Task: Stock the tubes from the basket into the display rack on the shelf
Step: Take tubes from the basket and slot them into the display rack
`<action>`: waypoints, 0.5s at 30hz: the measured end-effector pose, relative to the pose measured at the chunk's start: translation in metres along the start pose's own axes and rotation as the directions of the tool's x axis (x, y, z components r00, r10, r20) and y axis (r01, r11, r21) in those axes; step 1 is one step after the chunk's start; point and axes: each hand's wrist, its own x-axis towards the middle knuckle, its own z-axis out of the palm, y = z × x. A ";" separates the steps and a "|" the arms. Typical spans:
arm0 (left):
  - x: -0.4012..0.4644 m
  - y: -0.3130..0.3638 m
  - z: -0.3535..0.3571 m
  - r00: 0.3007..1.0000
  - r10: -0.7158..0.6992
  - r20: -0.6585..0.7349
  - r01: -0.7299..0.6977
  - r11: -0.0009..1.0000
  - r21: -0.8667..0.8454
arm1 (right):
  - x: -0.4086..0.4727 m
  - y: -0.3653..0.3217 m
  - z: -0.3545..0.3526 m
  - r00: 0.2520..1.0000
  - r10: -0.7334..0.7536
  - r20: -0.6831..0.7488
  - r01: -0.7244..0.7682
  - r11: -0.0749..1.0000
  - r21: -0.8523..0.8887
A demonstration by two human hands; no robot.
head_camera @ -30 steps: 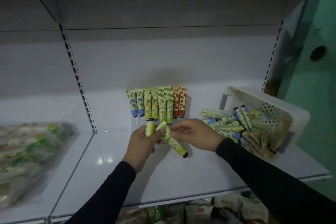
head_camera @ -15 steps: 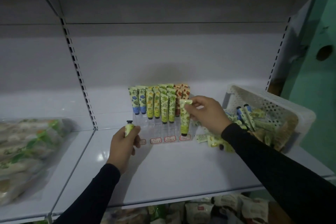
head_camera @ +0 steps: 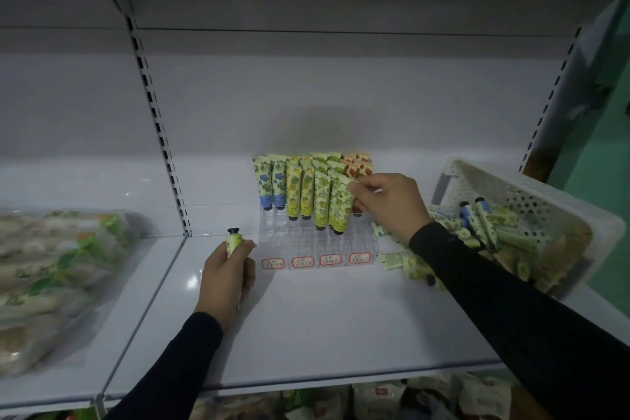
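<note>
since half a second before, the green tube (head_camera: 343, 206) in the right hand (head_camera: 388, 204) had moved left and further back into the display rack (head_camera: 317, 242), from the rack's front right corner to a spot beside the other green tubes in the third column. the right hand's fingertips pinched the tube's flat upper end, and its black cap pointed down into the clear rack. the left hand (head_camera: 226, 278) had barely shifted — it hung just left of the rack's front edge, fingers curled round a yellow-green tube (head_camera: 234, 242) held cap up.

standing tubes (head_camera: 296, 187) filled the rear rows of the rack: blue-capped ones on its left, yellow and green ones in the middle, orange ones at its right rear. four red-bordered labels (head_camera: 317, 261) ran along the rack's front.

right of the rack, the white basket (head_camera: 531, 194) lay tipped toward it, with loose tubes (head_camera: 484, 225) spilling out onto the shelf (head_camera: 324, 324) — a few (head_camera: 405, 262) lay just beside the rack's right end. well left of the rack, past the shelf's slotted upright, sat clear bags of packaged goods (head_camera: 54, 269), blurred.
</note>
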 end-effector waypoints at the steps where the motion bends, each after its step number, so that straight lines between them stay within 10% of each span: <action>1: -0.001 0.000 0.000 1.000 -0.003 0.004 0.003 1.000 -0.005 | 0.000 -0.001 0.002 1.000 -0.010 0.009 0.010 1.000 -0.017; 15: -0.007 0.006 0.003 1.000 0.005 0.005 -0.005 1.000 -0.001 | -0.006 -0.006 0.007 0.996 -0.063 0.071 0.069 0.993 -0.094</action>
